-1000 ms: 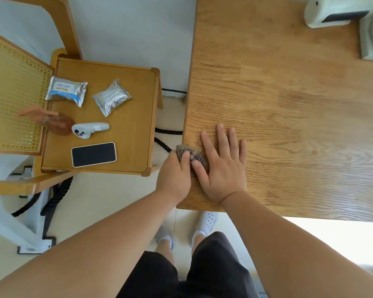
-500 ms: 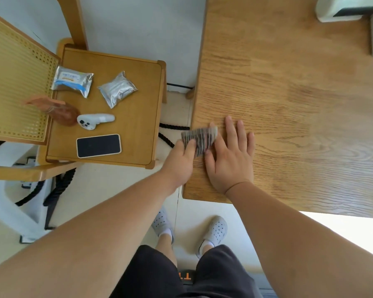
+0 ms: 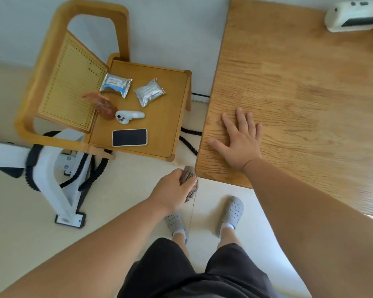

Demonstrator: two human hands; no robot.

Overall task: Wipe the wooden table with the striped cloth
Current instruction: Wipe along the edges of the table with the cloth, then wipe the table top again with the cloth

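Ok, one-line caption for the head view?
Left hand grips the striped cloth off the wooden table corner; right hand flat on it.

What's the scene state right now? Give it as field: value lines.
left hand: closed on the cloth, off the table's near-left corner, above the floor
right hand: flat, fingers spread, palm down on the table
cloth: bunched, not touching the tabletop
chair seat: phone, white controller, two foil packets, a brown object
table far right: white device
wiping: not under way in this frame
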